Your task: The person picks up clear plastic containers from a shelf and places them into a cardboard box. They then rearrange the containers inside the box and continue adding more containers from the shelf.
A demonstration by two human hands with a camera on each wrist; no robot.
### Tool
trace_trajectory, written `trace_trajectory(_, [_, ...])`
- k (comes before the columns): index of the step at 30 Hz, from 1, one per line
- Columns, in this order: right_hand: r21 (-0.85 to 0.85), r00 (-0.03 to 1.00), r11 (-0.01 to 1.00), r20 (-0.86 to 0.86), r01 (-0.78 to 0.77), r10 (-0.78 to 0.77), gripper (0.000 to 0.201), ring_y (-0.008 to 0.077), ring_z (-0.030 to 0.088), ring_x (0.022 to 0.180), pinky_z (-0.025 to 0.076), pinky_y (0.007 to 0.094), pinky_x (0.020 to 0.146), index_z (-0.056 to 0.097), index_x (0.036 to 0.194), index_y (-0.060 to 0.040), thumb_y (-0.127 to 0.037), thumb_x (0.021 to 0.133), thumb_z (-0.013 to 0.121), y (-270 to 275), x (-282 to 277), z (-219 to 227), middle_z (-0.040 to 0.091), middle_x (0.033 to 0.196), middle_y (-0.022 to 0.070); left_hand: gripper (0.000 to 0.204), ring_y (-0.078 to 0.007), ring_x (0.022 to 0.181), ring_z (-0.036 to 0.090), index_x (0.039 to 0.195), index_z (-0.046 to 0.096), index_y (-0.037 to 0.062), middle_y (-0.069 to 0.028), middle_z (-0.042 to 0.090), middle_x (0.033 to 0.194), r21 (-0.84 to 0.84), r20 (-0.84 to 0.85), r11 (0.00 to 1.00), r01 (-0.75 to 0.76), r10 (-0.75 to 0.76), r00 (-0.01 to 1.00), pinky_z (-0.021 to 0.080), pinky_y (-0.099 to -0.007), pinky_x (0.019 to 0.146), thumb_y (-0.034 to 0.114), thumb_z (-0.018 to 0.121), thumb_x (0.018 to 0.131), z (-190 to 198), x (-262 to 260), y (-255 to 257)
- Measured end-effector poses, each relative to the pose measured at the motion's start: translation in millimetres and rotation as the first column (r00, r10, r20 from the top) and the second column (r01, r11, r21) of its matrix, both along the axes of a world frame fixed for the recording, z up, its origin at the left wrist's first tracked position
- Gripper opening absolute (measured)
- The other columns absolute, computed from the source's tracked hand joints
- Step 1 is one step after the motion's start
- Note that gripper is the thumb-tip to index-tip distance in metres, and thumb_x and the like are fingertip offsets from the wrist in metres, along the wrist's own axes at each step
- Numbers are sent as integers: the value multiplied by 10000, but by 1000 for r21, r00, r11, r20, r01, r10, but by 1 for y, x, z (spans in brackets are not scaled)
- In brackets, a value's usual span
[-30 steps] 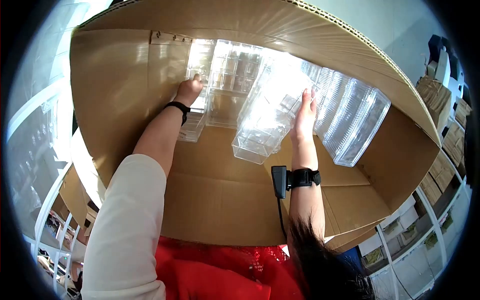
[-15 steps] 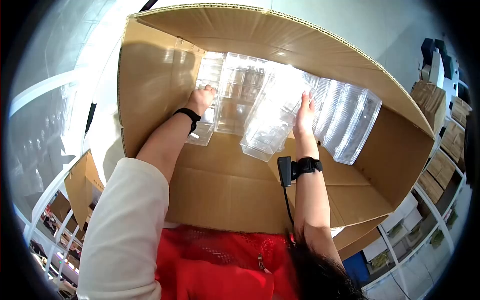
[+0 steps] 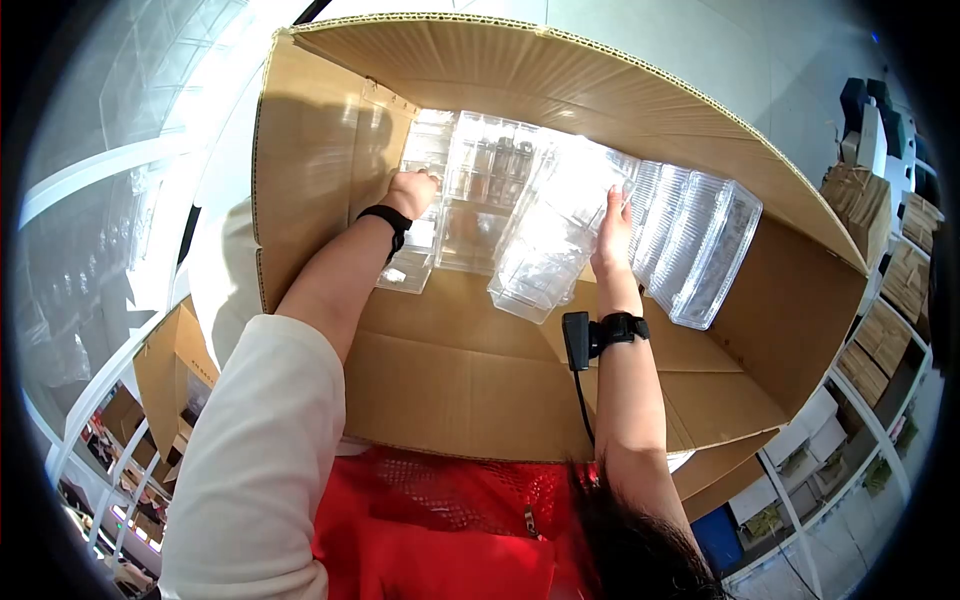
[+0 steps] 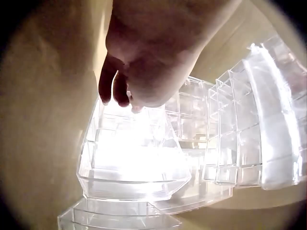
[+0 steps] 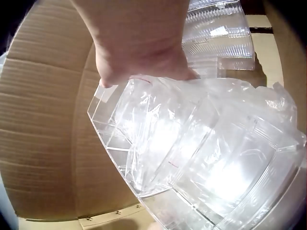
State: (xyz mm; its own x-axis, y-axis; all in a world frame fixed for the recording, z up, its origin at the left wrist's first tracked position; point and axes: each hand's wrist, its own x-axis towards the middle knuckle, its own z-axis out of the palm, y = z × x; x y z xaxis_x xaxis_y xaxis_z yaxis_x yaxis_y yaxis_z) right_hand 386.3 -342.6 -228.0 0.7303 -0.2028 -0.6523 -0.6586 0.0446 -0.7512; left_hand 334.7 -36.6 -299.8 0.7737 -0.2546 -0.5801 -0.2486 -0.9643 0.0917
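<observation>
Inside a large cardboard box, several clear plastic organizer boxes stand along the far side. My left hand is at the far left, with curled fingers gripping the upper end of a clear divided organizer. Its fingertips reach over that organizer's top edge in the left wrist view. Near the middle, my right hand holds the edge of a tilted clear organizer, thumb along its side. Crinkled clear film covers much of this organizer in the right wrist view.
Between the hands stands another gridded clear organizer. Ribbed clear containers lean at the box's right side. The cardboard back wall rises behind everything. Shelving with packages is outside on the right, and a smaller carton on the left.
The head view has shifted, so the cardboard box's left wall appears further right. Both hands keep their hold, and the organizers hardly move relative to the box.
</observation>
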Motion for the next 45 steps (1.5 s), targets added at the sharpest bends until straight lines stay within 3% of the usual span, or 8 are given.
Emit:
trace_trajectory(14, [18,999,1000,-30,-24,24,775,250,219,1334,185,359,1076,166,1408,-17,-498,884,474,1,-2,5,222,1455,132,154,-235,677,661,859,634,51,-156,571,956,169,121,986,3,-24,992,534,-323,525,66,506,776,-64,1,-2])
trace_trajectory(20, [5,998,998,20,-62,62,758,250,226,1329,223,357,1065,164,1408,-20,-480,892,475,0,-2,0,222,1451,137,209,-268,785,648,989,606,53,-189,468,1155,-45,-88,876,-480,475,876,541,-371,632,47,504,806,-144,-18,-3])
trace_trajectory(25, [-12,1000,1000,24,1,0,703,252,247,1324,195,340,1077,177,1387,42,-390,919,475,8,0,12,247,1430,184,310,-277,798,640,1082,559,64,-169,491,1174,64,-65,805,-590,593,803,528,-356,675,34,527,775,-68,3,-28])
trace_trajectory(29, [9,1000,1000,21,-1,1,694,253,249,1322,202,342,1074,180,1386,43,-383,922,470,11,2,17,251,1427,185,142,-308,741,605,919,594,56,-135,625,824,-703,143,565,-432,707,693,492,-331,670,112,481,853,-15,29,-57])
trace_trajectory(32, [66,1000,998,27,10,-12,689,251,249,1322,203,343,1072,187,1384,44,-381,922,471,6,0,8,255,1426,183,241,-168,676,617,1039,557,42,-91,634,893,-779,-430,246,-576,460,777,498,-284,644,240,495,917,57,45,-97])
trace_trajectory(39, [181,996,982,64,48,-61,714,254,278,1303,220,346,1062,181,1392,31,-390,908,495,-8,-5,-18,257,1426,181,561,-173,740,568,1355,265,33,-218,425,1283,-698,-182,583,-416,418,890,493,-260,621,160,515,869,92,15,-134])
trace_trajectory(44, [244,992,969,117,19,-49,642,240,276,1289,231,344,1051,274,1351,18,-385,903,496,-7,-16,-23,299,1404,140,454,-102,806,521,1324,348,14,-106,465,1196,-761,-508,106,-640,515,690,530,-223,712,-62,366,877,55,3,-106])
trace_trajectory(45, [180,999,984,52,6,-15,634,241,286,1282,239,344,1047,271,1352,16,-369,904,501,-5,-21,-22,307,1399,139,455,-124,844,524,1280,409,7,-76,432,1232,-583,-790,-573,-576,235,566,521,-256,824,-133,349,851,36,-6,-93])
